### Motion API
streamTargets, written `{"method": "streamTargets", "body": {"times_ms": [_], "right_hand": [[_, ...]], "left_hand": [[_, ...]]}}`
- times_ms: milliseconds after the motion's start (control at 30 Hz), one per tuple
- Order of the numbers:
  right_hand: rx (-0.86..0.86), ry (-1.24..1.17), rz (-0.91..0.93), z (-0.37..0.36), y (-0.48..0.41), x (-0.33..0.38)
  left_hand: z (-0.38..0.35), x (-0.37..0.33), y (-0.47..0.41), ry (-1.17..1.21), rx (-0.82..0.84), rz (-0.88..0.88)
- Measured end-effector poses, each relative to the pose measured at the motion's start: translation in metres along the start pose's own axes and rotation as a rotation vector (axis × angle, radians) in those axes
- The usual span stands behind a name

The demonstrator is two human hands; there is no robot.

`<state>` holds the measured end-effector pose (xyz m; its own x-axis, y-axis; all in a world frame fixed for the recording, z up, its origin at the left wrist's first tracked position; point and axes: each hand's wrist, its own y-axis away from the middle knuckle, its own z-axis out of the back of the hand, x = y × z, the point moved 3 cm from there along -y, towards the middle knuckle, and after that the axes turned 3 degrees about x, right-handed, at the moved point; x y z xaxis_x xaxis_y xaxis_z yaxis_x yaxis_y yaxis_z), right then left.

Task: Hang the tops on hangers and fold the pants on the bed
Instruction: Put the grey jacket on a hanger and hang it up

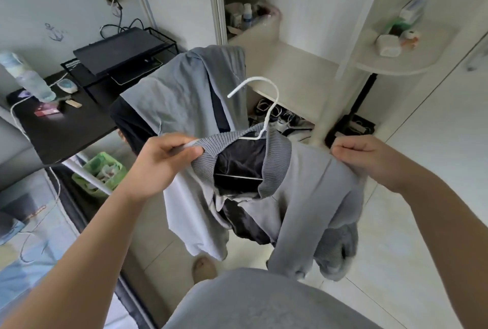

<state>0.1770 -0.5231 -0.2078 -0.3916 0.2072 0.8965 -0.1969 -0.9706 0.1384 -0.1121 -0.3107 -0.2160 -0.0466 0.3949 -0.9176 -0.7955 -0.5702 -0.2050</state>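
Left hand (163, 162) grips the white hanger (270, 113) at its left arm, which pokes out of the ribbed collar. Right hand (369, 162) pinches the grey jacket (311, 191) at the shoulder, mid-air by the wardrobe. Risk: the left shoulder isn't seated, so the jacket could slide off. The green basket (105, 157) under the desk holds crumpled wrappers, probably; it's blurred.

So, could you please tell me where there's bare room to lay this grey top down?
The wardrobe shelf is bare in front of the bottles. The black desk has a free patch at its near corner. Crowded: the rounded corner shelf at its back, and the cables below the wardrobe shelf.
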Motion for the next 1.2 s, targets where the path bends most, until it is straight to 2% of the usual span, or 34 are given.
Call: {"method": "streamTargets", "body": {"times_ms": [200, 300, 400, 500, 633, 800, 867, 967, 1100, 1200], "right_hand": [[-0.111, -0.095, -0.098, 0.034, -0.018, -0.005], [-0.136, 0.029, -0.191, 0.044, -0.039, -0.009], [-0.282, 0.209, -0.216, 0.044, -0.064, -0.009], [-0.403, 0.189, -0.161, 0.042, -0.081, -0.001], [-0.47, 0.246, -0.236, 0.064, -0.109, 0.012], [-0.735, 0.01, -0.265, 0.102, -0.134, 0.023], [-0.817, -0.119, -0.28, 0.107, -0.146, 0.023], [-0.92, -0.285, -0.27, 0.111, -0.175, 0.027], [-0.975, -0.421, -0.195, 0.125, -0.242, 0.042], [-0.95, -0.448, -0.115, 0.145, -0.302, 0.047]], "left_hand": [[0.001, 0.014, -0.072, 0.008, 0.156, 0.018], [0.001, 0.021, -0.118, 0.054, 0.202, 0.012], [0.004, 0.037, -0.17, 0.06, 0.176, 0.031], [0.008, 0.052, -0.226, 0.045, 0.121, 0.028], [-0.002, 0.054, -0.301, -0.042, 0.185, -0.053], [-0.02, 0.065, -0.384, -0.214, 0.258, -0.18], [-0.024, 0.069, -0.404, -0.231, 0.319, -0.158], [-0.032, 0.067, -0.421, -0.137, 0.434, -0.091], [-0.028, 0.065, -0.452, -0.088, 0.48, -0.065], [-0.018, 0.059, -0.478, -0.07, 0.457, -0.072]]}}
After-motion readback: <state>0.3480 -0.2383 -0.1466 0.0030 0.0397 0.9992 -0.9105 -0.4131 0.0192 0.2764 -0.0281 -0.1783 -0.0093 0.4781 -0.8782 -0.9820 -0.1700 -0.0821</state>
